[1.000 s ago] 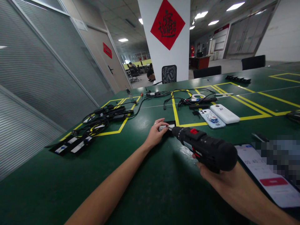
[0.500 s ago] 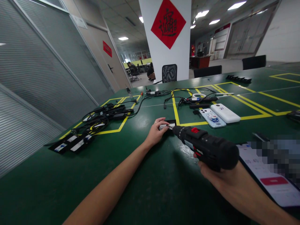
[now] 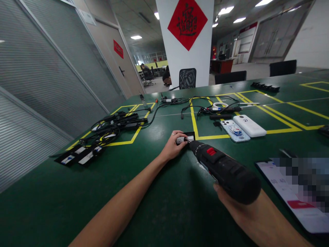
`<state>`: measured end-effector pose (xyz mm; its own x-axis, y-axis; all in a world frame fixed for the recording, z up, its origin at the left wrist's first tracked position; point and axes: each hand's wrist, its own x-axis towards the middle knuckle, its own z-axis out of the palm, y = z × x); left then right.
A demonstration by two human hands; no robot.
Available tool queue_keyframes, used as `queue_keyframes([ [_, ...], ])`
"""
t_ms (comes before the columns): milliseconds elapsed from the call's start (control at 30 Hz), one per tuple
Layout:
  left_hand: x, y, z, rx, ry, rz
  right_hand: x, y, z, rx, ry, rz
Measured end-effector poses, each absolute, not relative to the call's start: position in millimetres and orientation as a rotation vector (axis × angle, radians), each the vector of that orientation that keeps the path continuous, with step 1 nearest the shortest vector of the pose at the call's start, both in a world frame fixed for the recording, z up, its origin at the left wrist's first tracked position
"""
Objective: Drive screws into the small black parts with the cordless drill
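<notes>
My left hand [image 3: 173, 146], with a ring on one finger, is closed on a small black piece with a white label-like face [image 3: 190, 138], held down on the green table. In my right hand [image 3: 235, 206] is a black cordless drill [image 3: 223, 168] with red switches. Its chuck points away from me, and the bit comes down at the small piece beside my left fingertips. Whether the bit touches a screw is too small to tell. The drill's body covers its handle and most of my right fingers.
Tangled black cables [image 3: 120, 123] and flat black-and-white pieces [image 3: 77, 155] lie left. A patterned phone [image 3: 235, 131], a white power bank [image 3: 250, 126] and a soldering-iron-like pen with cables [image 3: 221, 109] are beyond, right. A tablet-like screen [image 3: 290, 202] lies near right. Yellow tape [image 3: 213, 137] marks the table.
The drill's rear end has dropped and tilted, while its tip stays at the small piece. My right hand has shifted lower with it. My left hand keeps its hold.
</notes>
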<state>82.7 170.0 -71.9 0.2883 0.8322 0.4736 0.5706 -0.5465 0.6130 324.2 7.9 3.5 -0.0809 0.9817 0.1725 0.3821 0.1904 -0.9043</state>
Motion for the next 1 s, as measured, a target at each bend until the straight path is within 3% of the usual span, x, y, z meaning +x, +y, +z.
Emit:
queue_keyframes([
  [1000,79,172,-74,2.220,1.215,1.099,326,14,-5,-1.358,-1.801,0.793],
])
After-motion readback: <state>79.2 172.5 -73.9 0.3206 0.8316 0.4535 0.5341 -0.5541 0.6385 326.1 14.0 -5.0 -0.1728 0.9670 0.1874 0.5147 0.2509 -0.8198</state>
